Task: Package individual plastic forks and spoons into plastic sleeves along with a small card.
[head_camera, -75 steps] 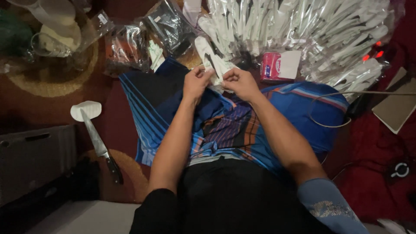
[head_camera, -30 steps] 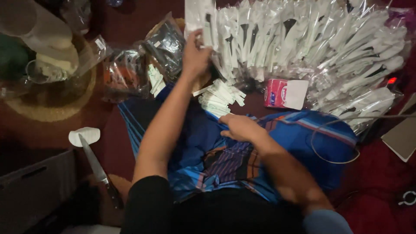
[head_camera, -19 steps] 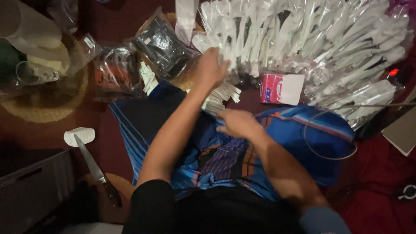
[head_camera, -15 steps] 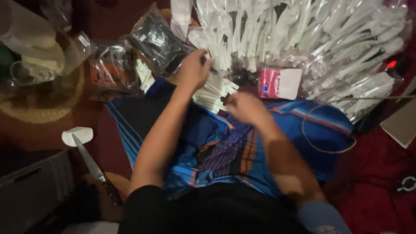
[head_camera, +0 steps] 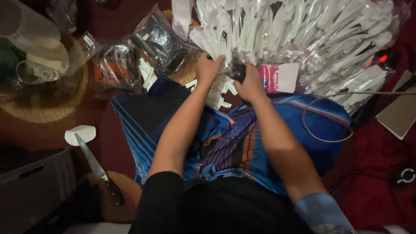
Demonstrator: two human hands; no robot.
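Both hands are up at the near edge of the big heap of clear-wrapped white pieces (head_camera: 303,34). Left hand (head_camera: 209,68) is curled around a wrapped bundle; right hand (head_camera: 249,83) is closed on something dark, can't tell what. A small stack of white strips (head_camera: 219,93) sits right under them. One red-and-white pack (head_camera: 277,78) lies just right, two dark plastic bags (head_camera: 158,41) left. One knife (head_camera: 97,167) sits well apart on open floor.
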